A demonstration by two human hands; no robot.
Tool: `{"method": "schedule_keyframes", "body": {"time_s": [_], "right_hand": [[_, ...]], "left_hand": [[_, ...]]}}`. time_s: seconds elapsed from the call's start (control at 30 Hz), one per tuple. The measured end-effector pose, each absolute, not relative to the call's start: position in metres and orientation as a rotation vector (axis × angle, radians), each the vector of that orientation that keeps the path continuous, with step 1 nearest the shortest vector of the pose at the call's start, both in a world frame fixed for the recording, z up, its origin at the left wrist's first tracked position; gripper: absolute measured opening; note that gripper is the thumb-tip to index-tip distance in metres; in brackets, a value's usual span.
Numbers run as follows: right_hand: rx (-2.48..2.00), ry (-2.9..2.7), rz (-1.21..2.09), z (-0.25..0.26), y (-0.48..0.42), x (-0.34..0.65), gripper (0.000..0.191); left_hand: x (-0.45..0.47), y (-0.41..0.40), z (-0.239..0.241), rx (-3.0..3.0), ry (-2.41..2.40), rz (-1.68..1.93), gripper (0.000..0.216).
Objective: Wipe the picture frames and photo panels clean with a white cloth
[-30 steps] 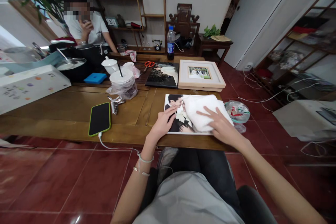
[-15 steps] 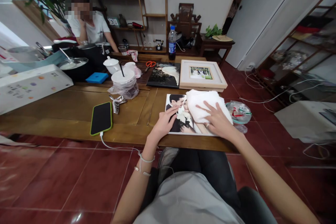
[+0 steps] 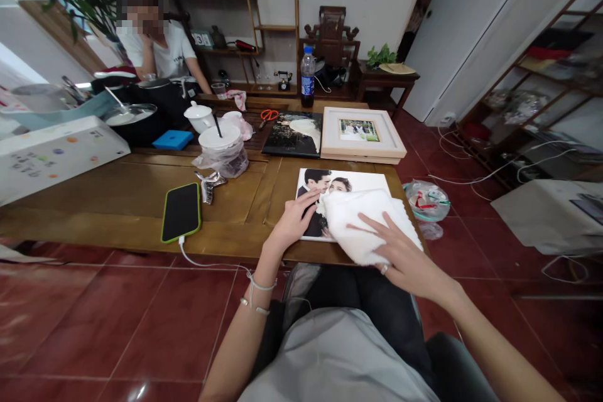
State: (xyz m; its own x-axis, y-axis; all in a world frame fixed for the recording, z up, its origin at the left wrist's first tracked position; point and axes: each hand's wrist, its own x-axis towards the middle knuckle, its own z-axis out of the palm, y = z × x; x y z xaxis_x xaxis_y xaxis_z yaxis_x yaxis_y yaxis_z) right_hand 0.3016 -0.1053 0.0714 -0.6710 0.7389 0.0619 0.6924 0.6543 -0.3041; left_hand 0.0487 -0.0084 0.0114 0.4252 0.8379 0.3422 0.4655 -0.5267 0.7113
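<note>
A photo panel [image 3: 370, 181] with a picture of a couple lies flat near the table's front edge. My left hand [image 3: 293, 218] rests on its left side, fingers stretched out over the picture. Spread flat on a white cloth [image 3: 353, 217], my right hand [image 3: 393, 248] presses it against the panel's lower right part. The cloth covers much of the picture and hangs past the near edge. A ring shows on my right hand. Behind the panel lie a dark photo panel [image 3: 294, 133] and a light wooden picture frame [image 3: 362, 154].
On the wooden table [image 3: 230, 201] are a phone [image 3: 181, 212] on a charging cable, a bagged cup [image 3: 221, 147], orange scissors [image 3: 269, 115], a blue box [image 3: 173, 139] and a bottle [image 3: 308, 78]. A bagged container [image 3: 428, 201] is at the right. A person [image 3: 162, 50] sits across.
My right hand has drawn the white cloth toward me, from the panel's upper right down over its near edge. The woman's face in the picture now shows. My left hand stays in place.
</note>
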Motion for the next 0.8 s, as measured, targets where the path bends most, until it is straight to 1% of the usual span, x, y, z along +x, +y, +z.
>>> {"method": "schedule_keyframes", "body": {"time_s": [0.2,0.4,0.57,0.8], "right_hand": [[-1.323,-2.581,0.21,0.062,-0.036,0.311,0.038],[-1.459,-2.497,0.064,0.055,0.013,0.304,0.039],[-1.407,-2.497,0.008,0.049,0.006,0.298,0.038],[-1.293,-2.605,0.127,0.057,-0.039,0.29,0.038]], "left_hand": [[0.048,-0.008,0.012,2.171,1.075,0.957,0.036],[0.048,-0.008,0.014,2.173,1.094,0.934,0.036],[0.049,-0.008,0.013,2.169,1.107,0.95,0.035],[0.05,-0.006,0.011,2.178,1.09,1.005,0.033]]}}
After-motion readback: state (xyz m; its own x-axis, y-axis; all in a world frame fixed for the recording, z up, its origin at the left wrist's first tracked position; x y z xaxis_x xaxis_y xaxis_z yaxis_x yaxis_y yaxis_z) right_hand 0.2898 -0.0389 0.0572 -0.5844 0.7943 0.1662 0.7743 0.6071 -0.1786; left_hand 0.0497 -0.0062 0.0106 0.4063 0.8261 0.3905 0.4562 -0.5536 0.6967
